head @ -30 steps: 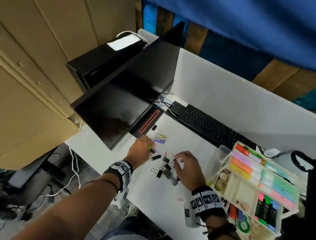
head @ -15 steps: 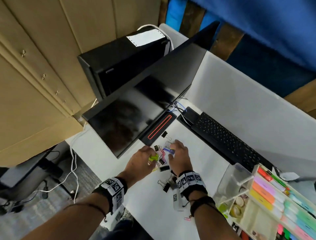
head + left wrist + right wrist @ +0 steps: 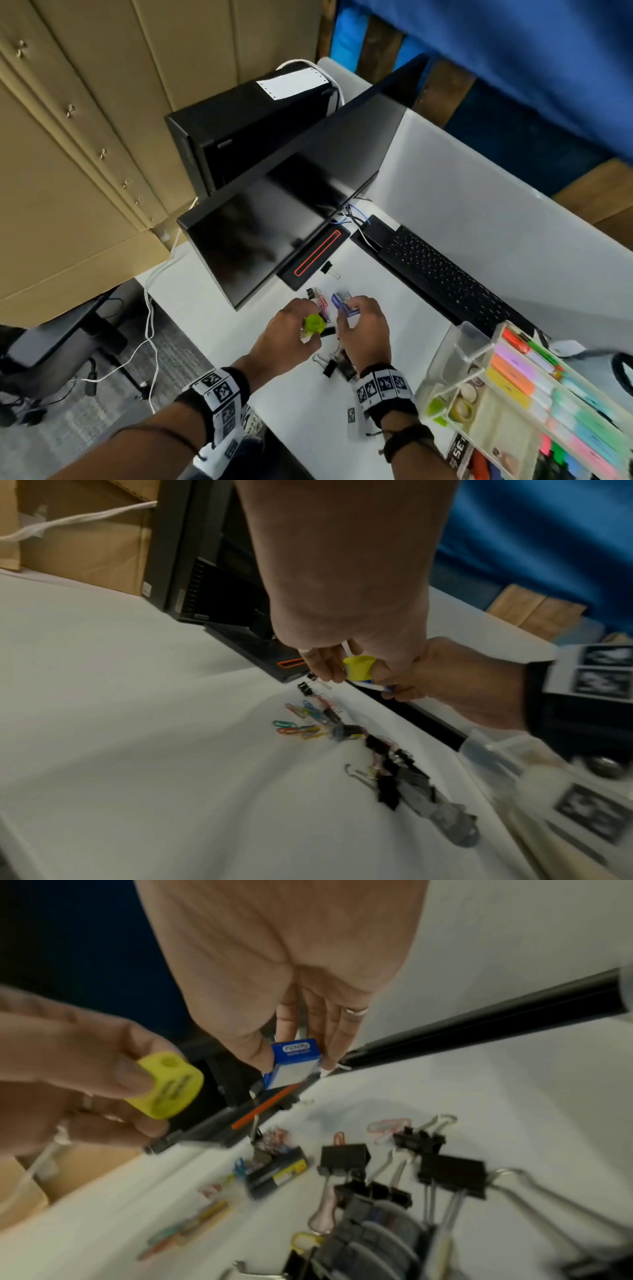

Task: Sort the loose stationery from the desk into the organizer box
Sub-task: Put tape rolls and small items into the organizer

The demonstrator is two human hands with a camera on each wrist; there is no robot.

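My left hand pinches a small yellow-green sharpener between thumb and fingers, lifted above the white desk. Beside it my right hand holds a small blue paper-clip box in its fingertips, also off the desk. Under and between the hands lie black binder clips and coloured paper clips. The clear organizer box stands at the lower right, with highlighters and tape rolls in its compartments.
A black monitor and its base with a red slot stand just beyond the hands. A black keyboard runs along the right behind the organizer. One binder clip lies alone near the monitor base. The desk's left edge drops to floor cables.
My right hand moved forward from the binder clips to the blue box and lifted it. My left hand raised the yellow-green sharpener off the desk. The head view shifted closer.
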